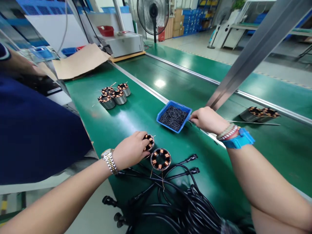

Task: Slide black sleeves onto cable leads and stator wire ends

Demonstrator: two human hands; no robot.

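Note:
My left hand is closed round a wound motor stator, its copper coils showing between the fingers. Just right of it, a second stator lies with its ring of coils facing up and thin wire ends trailing. My right hand is closed in a pinch at the right edge of a blue tray. A small dark bit shows under its fingertips, too small to name. Many short black tubes or pins fill the tray.
Several stators stand grouped farther back on the green table. Bundled black cables cover the near side. On the right are more stators, a thin rod and a slanted metal post. A person in dark blue is at left.

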